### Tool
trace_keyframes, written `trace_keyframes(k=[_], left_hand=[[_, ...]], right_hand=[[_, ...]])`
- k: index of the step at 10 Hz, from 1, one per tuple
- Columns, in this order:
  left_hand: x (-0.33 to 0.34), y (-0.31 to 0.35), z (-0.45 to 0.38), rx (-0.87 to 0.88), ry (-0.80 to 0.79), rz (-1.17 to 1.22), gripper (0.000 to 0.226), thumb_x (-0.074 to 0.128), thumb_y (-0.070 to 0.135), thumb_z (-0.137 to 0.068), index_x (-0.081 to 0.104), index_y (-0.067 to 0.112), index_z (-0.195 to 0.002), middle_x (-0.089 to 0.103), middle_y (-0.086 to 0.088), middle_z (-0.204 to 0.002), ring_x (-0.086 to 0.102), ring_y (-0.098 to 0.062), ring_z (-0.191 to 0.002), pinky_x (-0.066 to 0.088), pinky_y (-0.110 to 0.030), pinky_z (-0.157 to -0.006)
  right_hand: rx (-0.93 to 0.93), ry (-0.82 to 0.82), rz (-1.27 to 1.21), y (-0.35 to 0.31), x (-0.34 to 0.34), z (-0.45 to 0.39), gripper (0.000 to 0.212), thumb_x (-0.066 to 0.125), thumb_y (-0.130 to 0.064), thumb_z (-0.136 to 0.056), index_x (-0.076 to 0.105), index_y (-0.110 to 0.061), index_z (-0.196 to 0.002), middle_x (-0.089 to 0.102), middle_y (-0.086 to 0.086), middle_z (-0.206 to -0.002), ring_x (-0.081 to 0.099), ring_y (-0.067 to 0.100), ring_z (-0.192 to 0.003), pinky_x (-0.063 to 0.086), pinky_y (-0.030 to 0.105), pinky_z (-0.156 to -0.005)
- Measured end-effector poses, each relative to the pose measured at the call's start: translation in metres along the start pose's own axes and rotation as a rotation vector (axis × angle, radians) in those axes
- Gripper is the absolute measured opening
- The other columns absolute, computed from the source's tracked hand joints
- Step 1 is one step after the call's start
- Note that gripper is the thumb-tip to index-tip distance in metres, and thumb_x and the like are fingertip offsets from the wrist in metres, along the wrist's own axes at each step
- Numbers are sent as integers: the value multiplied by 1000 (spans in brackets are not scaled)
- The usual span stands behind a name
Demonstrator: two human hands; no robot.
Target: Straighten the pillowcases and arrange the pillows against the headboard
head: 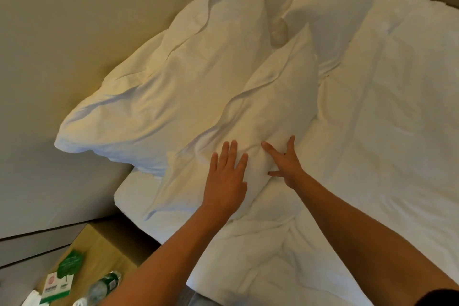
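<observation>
We have both hands flat on the front pillow (260, 117), which lies one row out from the headboard (74, 32) with a second pillow (161, 87) leaning between them: our left hand (227, 176) presses with fingers straight and close together, our right hand (285, 160) with fingers spread wide. It looks soft, light and loose in its case, so we judge it best taken by the case corners or the short end, not the middle
</observation>
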State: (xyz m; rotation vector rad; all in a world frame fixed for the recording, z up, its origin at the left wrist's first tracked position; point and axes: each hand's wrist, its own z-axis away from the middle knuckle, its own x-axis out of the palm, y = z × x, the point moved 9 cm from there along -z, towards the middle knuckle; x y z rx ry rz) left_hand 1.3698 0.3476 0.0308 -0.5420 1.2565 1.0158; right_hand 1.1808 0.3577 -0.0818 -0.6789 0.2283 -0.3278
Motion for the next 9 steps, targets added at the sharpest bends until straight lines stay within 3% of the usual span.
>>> trace_keyframes(k=[1,3,5,6,7,8,9], left_hand=[[11,-15,2,-12,22,-58,79,59,28,-96,18,22,-163,-11,-16,-170,-12,-35,-157,5,-57,-126],[-14,-62,-12,-85,149,-104,81,59,13,-90,23,22,-162,0,-16,-171,-2,-36,-158,14,-58,-124],[-10,-70,-15,-91,68,-174,82,61,19,-93,18,24,-163,-3,-13,-172,-5,-34,-158,12,-57,-126],[0,-60,-7,-103,2,-189,85,60,23,-93,13,25,-163,-8,-10,-172,-9,-33,-158,12,-57,-125],[-3,-54,2,-130,-27,-159,84,62,33,-93,14,27,-163,-9,-9,-172,-8,-33,-158,14,-56,-125],[-9,-52,12,-152,-37,-130,82,61,38,-95,16,29,-163,-8,-9,-172,-6,-33,-158,14,-54,-126],[-16,-56,24,-169,-47,-91,79,59,40,-97,17,29,-163,-8,-10,-172,-6,-32,-158,13,-52,-126]], right_hand=[[-45,-31,-25,-13,22,-8,129,89,-56,-74,-6,-52,-162,24,-10,-170,40,31,-148,58,63,-94],[-104,-123,-105,-63,80,-27,123,90,-52,-74,4,-53,-162,41,-9,-161,51,26,-140,60,62,-89],[-48,-134,-12,-59,80,-36,127,89,-57,-73,0,-48,-164,36,-8,-164,48,29,-142,59,61,-93],[-49,-111,87,-51,61,-29,114,85,-57,-78,12,-43,-164,39,-5,-162,49,31,-141,58,58,-97],[-166,-54,312,-61,40,-13,84,76,-47,-90,34,-28,-160,49,3,-156,52,32,-139,54,52,-104],[-233,-44,494,-69,19,8,71,68,-47,-97,41,-18,-156,48,7,-157,52,31,-139,47,44,-112],[-251,-21,584,-75,-5,38,63,65,-52,-97,51,-19,-148,58,9,-148,60,29,-129,49,43,-109]])
